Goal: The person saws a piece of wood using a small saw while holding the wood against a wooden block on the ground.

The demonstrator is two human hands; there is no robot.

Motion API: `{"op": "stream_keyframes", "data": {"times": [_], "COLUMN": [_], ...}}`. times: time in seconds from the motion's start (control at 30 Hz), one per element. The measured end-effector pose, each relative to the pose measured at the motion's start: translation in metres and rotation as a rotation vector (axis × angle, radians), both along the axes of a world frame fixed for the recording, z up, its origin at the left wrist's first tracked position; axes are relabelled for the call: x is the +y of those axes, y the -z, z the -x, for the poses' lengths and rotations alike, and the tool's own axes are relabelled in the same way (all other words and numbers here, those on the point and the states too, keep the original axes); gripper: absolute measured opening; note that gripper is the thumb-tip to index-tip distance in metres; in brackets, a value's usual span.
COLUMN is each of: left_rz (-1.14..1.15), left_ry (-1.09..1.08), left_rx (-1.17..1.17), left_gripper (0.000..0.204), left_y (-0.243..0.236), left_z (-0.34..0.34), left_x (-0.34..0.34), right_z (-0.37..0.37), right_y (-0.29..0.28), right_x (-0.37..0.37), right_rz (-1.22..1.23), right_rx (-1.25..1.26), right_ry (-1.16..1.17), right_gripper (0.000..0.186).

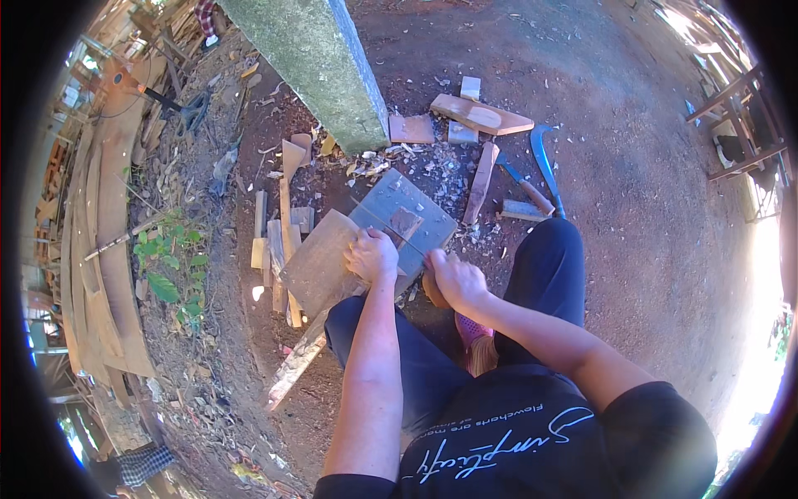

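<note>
1 hand, the right hand (pixel 457 281), has its fingers closed around the brown handle of a thin-bladed tool (pixel 433 291); its blade crosses a grey slab (pixel 428 216) from near the left corner toward the lower right edge. The left hand's (pixel 371 254) fingers curl on a brown board (pixel 320 259) overlapping the slab's lower left edge; whether they grip it, I cannot tell.

We are looking at bare brown ground (pixel 648 208) carrying scattered wood chips (pixel 432 172) at upper centre, a curved blue blade (pixel 544 162) right of centre and narrow offcuts (pixel 285 220) left of centre. At mid-frame, we are seeing a grey slab (pixel 432 218) bearing a brown board (pixel 320 258).
</note>
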State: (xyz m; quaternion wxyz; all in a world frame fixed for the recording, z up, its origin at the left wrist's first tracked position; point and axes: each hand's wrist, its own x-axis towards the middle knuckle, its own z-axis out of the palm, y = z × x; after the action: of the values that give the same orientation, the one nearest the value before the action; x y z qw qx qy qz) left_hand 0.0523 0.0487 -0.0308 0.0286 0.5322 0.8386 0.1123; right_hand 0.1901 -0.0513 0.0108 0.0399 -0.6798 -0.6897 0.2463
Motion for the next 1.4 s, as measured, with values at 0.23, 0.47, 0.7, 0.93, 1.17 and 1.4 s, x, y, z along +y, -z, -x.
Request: {"op": "stream_keyframes", "data": {"times": [0.23,0.47,0.7,0.93,1.17,1.4], "left_rz": [0.018,0.019,0.018,0.012,0.003,0.019], "left_ry": [0.021,0.015,0.030,0.014,0.036,0.022], "left_rx": [-0.001,0.010,-0.012,0.012,0.004,0.030], "left_gripper": [0.032,0.033,0.032,0.032,0.032,0.032], "left_y": [-0.005,-0.007,0.000,-0.001,0.003,-0.001], "left_z": [-0.007,-0.006,-0.003,-0.004,-0.003,-0.006], "left_x": [0.001,0.000,0.002,0.001,0.001,0.002], "right_z": [0.015,-0.019,0.006,-0.021,0.015,-0.024], "right_y": [0.008,0.029,0.036,0.039,0.030,0.055], "right_x": [0.030,-0.035,0.017,-0.039,0.026,-0.047], "right_rz": [-0.054,-0.092,-0.144,-0.274,-0.259,-0.236], "right_rx": [0.026,0.103,0.060,0.189,0.058,0.251], "right_ry": [0.057,0.116,0.024,0.129,0.067,0.163], "right_gripper": [0.016,0.020,0.029,0.012,0.010,0.018]}}
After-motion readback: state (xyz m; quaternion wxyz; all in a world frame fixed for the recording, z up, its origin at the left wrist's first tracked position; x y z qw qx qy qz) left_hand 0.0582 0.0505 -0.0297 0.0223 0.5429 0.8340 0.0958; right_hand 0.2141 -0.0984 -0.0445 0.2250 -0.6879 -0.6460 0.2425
